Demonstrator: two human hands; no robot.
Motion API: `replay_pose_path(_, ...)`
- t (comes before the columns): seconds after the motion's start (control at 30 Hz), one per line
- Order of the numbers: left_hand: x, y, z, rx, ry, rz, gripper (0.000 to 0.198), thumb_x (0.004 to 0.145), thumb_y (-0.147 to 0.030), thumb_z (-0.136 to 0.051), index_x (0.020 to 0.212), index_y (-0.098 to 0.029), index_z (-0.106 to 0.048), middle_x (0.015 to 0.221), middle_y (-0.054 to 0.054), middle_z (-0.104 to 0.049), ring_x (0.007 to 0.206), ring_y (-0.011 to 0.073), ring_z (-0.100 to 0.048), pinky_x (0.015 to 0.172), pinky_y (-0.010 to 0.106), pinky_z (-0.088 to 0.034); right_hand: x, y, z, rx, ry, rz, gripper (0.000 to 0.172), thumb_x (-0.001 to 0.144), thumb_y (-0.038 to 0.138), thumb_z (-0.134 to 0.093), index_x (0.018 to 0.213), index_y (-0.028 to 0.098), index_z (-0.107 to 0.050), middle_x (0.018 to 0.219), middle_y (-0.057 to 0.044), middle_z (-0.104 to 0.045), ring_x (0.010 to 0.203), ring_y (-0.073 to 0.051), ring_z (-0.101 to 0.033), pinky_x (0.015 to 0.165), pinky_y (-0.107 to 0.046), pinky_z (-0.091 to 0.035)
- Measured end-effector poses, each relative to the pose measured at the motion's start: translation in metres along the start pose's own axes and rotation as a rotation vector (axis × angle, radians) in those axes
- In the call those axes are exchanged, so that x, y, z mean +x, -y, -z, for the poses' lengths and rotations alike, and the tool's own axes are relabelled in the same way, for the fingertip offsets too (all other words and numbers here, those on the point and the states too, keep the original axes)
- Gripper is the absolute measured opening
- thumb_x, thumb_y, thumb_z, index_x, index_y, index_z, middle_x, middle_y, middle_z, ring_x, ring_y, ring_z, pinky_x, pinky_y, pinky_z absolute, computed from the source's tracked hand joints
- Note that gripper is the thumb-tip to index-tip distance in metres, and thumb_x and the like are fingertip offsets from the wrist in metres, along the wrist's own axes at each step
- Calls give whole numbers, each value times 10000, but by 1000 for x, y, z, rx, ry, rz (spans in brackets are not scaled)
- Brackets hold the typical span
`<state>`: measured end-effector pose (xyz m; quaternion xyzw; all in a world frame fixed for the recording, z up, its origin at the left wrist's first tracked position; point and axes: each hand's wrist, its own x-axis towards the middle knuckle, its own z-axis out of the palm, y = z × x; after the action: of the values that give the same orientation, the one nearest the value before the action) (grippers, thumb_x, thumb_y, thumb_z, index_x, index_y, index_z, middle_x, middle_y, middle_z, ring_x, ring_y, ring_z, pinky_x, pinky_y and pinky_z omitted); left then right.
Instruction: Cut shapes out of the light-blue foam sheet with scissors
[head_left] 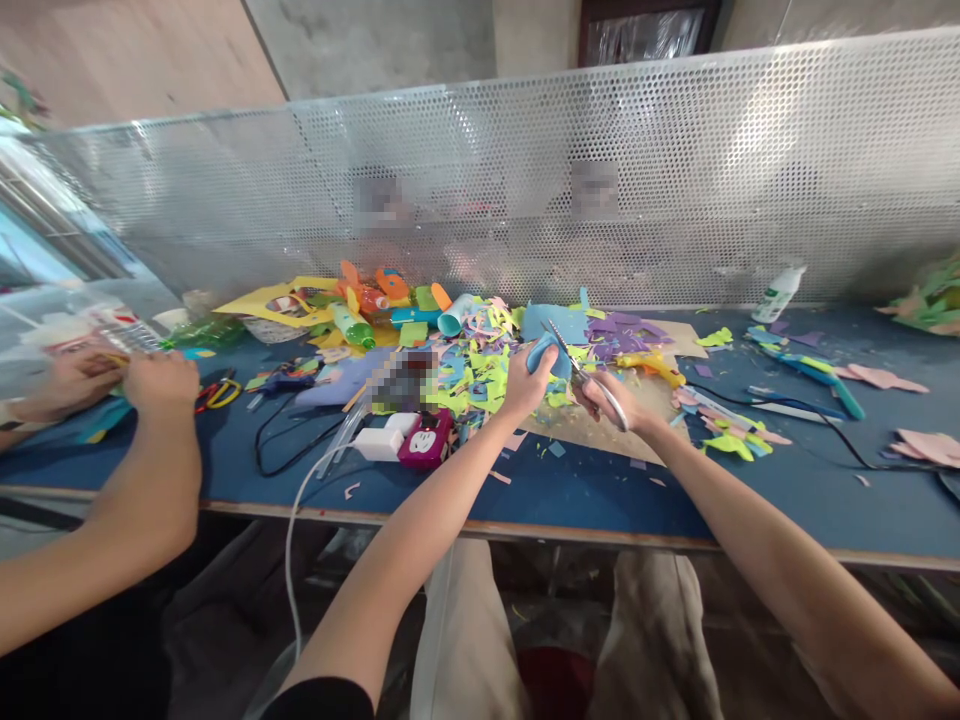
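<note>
A piece of blue paper (545, 352) is held in my left hand (527, 380), raised over the heap of scraps. My right hand (609, 398) is closed on scissors with white handles (616, 402); their blades reach up and left beside the blue paper. The blades look parted, though it is too small to tell whether they touch the paper. Under and around both hands lie green paper scraps (480, 378), purple scraps (621, 332) and a brown sheet (600, 440). A larger light blue sheet (559, 320) lies just behind them.
Another person's hands (161, 378) work at the left. A magenta charger (426, 440) with a white cable sits near the front edge. A yellow glue gun (651, 366), a teal glue gun (836, 385) and a white bottle (778, 294) stand or lie right. A perforated metal panel (525, 190) rises behind.
</note>
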<state>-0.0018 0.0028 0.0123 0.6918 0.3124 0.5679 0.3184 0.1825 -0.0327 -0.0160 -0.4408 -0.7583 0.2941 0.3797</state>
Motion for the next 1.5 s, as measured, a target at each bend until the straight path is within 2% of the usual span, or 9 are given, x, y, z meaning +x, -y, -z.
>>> replay_pose_path(0.27, 2, 1, 2, 44, 83, -48, 416, 886, -536, -539, 652, -197, -491, 590, 4, -493, 605, 144, -496, 580, 279, -379, 2, -1, 4, -1, 28, 45, 677, 769, 852, -365, 697, 198, -525, 580, -34, -556, 497, -155, -531, 466, -279, -438)
replay_pose_path(0.57, 3, 3, 3, 46, 114, -34, 384, 903, -506, -525, 677, -196, -537, 587, 2, -492, 584, 132, -475, 565, 279, -378, -3, 10, 9, -24, 24, -22, 613, 791, 795, -414, 603, 216, -485, 515, -33, -528, 470, -145, -500, 438, -261, -393)
replay_pose_path(0.73, 3, 2, 0, 93, 121, -71, 397, 916, -514, -508, 689, -191, -548, 626, 13, -519, 613, 137, -493, 589, 284, -385, -2, 5, 7, -64, -108, -119, 591, 853, 721, -432, 563, 208, -476, 393, 2, -462, 347, -124, -446, 389, -254, -321)
replay_pose_path(0.8, 3, 1, -2, 105, 128, -87, 394, 922, -512, -504, 703, -188, -549, 658, 23, -542, 642, 146, -518, 617, 290, -398, 0, 4, 6, -61, -184, -126, 577, 871, 689, -453, 556, 206, -469, 393, 8, -461, 353, -114, -440, 402, -250, -325)
replay_pose_path(0.97, 4, 1, -3, 83, 144, -66, 308, 904, -491, -548, 853, -190, -587, 798, 41, -598, 741, 164, -570, 675, 292, -431, 7, 3, 8, 63, -393, -84, 470, 909, 595, -490, 648, 204, -493, 519, 13, -502, 471, -117, -475, 479, -253, -378)
replay_pose_path(1.07, 4, 5, -2, 86, 223, -30, 315, 888, -486, -570, 789, -187, -580, 705, 18, -568, 644, 143, -530, 600, 280, -400, 11, 2, 9, 152, -485, -59, 376, 881, 548, -561, 737, 201, -541, 612, 1, -554, 534, -127, -498, 522, -260, -411)
replay_pose_path(1.23, 5, 12, -3, 83, 369, 31, 375, 882, -500, -564, 668, -193, -563, 590, 0, -526, 532, 121, -467, 508, 276, -328, 14, -3, 9, 277, -500, 24, 306, 848, 501, -609, 847, 195, -592, 754, -34, -627, 641, -148, -543, 609, -286, -449)
replay_pose_path(1.33, 5, 12, -3, 68, 386, 18, 375, 879, -510, -566, 684, -191, -598, 611, 13, -573, 548, 123, -512, 526, 274, -365, 14, -6, 8, 306, -499, 47, 293, 824, 480, -643, 858, 192, -599, 774, -34, -632, 670, -151, -547, 645, -296, -449)
replay_pose_path(1.5, 4, 8, -2, 91, 375, 52, 445, 922, -535, -479, 709, -173, -627, 659, 57, -658, 578, 130, -591, 577, 275, -441, 14, -9, 8, 282, -508, 20, 286, 778, 463, -695, 852, 203, -602, 730, 5, -600, 606, -134, -499, 615, -284, -417)
